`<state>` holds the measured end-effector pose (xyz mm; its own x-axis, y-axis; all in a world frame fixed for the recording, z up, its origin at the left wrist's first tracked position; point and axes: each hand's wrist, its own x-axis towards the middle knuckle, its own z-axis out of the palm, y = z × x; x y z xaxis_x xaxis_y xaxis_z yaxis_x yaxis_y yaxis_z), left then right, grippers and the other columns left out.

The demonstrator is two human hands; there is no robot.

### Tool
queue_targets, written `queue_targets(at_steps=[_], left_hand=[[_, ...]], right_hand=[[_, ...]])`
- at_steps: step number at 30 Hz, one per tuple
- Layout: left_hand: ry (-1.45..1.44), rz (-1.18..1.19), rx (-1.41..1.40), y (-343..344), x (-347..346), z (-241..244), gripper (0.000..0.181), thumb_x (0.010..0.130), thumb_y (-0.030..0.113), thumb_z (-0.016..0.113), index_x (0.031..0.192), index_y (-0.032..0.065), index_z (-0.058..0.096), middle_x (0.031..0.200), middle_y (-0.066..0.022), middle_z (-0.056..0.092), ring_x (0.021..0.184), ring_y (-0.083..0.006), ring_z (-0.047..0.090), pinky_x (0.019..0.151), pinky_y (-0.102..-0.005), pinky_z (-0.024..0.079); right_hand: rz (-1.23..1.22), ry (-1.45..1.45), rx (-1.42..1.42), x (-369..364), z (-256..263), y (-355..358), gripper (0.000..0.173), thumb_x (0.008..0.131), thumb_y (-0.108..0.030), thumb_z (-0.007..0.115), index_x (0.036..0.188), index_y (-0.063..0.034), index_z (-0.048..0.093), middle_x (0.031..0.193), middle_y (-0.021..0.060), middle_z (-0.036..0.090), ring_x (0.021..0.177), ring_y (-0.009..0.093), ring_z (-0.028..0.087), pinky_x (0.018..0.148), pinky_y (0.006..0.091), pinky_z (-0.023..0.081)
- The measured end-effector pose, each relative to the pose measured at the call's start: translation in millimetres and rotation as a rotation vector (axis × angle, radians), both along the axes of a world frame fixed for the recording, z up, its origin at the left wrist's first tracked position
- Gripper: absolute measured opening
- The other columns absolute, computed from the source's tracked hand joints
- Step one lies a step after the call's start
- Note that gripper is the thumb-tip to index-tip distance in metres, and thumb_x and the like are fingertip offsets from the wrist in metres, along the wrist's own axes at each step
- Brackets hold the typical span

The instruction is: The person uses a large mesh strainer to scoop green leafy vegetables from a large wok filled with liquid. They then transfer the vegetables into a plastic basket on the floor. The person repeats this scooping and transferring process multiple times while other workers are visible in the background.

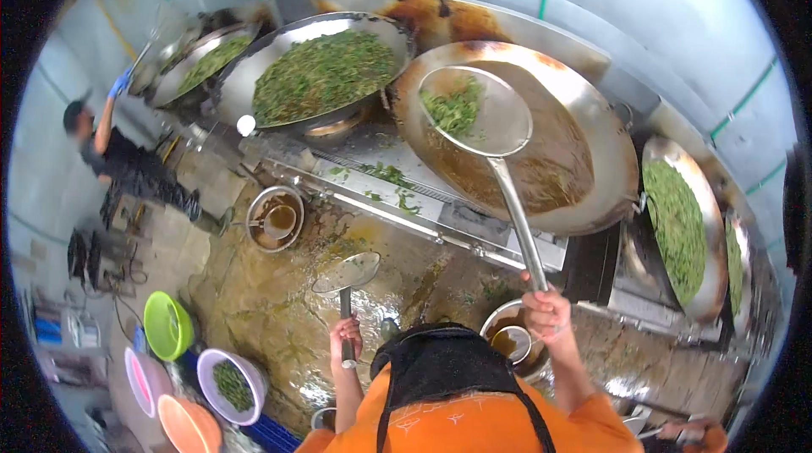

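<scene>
My right hand point(547, 313) grips the long metal handle of a large round skimmer point(504, 111), which is over a big wok point(612, 161) of brown oil or broth point(552, 167). A clump of green leaves point(455, 109) lies at the left side of the skimmer's mesh. Lower and to the left, my left hand point(347, 332) is closed around the handle of a smaller skimmer point(347, 272) above the wet floor. A few leaf bits cling to its mesh. Between the two hands and the wok runs the metal stove front point(438, 237).
Woks of chopped greens point(327, 72) point(677, 231) flank the middle one. Fallen leaves point(387, 174) litter the stove ledge. Metal pots point(254, 224) point(485, 329) stand on the floor. Plastic tubs point(149, 320) point(257, 402) are at lower left. Another person point(139, 164) works at the left wok.
</scene>
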<state>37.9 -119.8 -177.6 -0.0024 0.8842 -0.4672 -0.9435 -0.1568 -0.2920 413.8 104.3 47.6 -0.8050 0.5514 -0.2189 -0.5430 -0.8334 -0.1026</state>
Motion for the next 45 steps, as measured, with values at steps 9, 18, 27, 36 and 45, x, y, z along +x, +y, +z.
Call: queue_targets(at_steps=[9, 18, 27, 36, 45], left_hand=[[-0.019, 0.043, -0.090, -18.2, -12.9, 19.0, 0.014, 0.091, 0.004, 0.043, 0.098, -0.0054, 0.050, 0.064, 0.0031, 0.044, 0.047, -0.0033, 0.043, 0.047, -0.0181, 0.040], [-0.099, -0.126, -0.144, -8.2, -60.6, -31.1, 0.007, 0.090, 0.005, 0.044, 0.086, 0.0019, 0.048, 0.063, 0.0033, 0.044, 0.048, -0.0042, 0.043, 0.048, -0.0187, 0.040], [-0.232, -0.433, -0.171, 28.4, -77.3, -42.4, 0.008, 0.090, 0.006, 0.044, 0.082, 0.0048, 0.048, 0.064, 0.0028, 0.045, 0.050, -0.0058, 0.045, 0.051, -0.0204, 0.041], [-0.358, -0.478, -0.165, 15.3, -82.4, -50.7, 0.010, 0.089, 0.006, 0.045, 0.079, 0.0078, 0.048, 0.064, 0.0022, 0.046, 0.052, -0.0075, 0.046, 0.054, -0.0222, 0.043], [-0.578, -0.243, 0.068, -10.0, -45.4, -50.5, 0.013, 0.088, 0.007, 0.045, 0.076, 0.0108, 0.047, 0.064, 0.0016, 0.047, 0.054, -0.0091, 0.047, 0.056, -0.0240, 0.044]], right_hand=[[-0.046, -0.007, 0.044, -20.7, -3.9, -30.8, 0.030, 0.092, -0.006, 0.044, 0.121, -0.0100, 0.040, 0.058, -0.0015, 0.036, 0.033, 0.004, 0.032, 0.025, 0.0220, 0.030], [-0.084, -0.013, 0.077, -84.5, -19.1, -51.1, 0.017, 0.098, -0.014, 0.042, 0.113, -0.0150, 0.049, 0.059, -0.0054, 0.035, 0.036, 0.002, 0.030, 0.029, 0.0177, 0.024], [-0.230, 0.017, 0.207, -153.7, -39.9, -93.1, 0.007, 0.095, -0.019, 0.053, 0.101, -0.0165, 0.049, 0.058, -0.0086, 0.033, 0.038, 0.000, 0.028, 0.029, 0.0171, 0.024], [-0.261, -0.019, 0.164, -154.0, -48.4, -157.2, 0.012, 0.095, -0.021, 0.052, 0.103, -0.0157, 0.045, 0.058, -0.0086, 0.031, 0.037, 0.000, 0.027, 0.027, 0.0181, 0.022], [-0.155, -0.177, 0.133, -126.6, -37.4, -150.0, 0.018, 0.095, -0.018, 0.053, 0.111, -0.0179, 0.045, 0.059, -0.0080, 0.032, 0.037, 0.000, 0.025, 0.028, 0.0166, 0.021]])
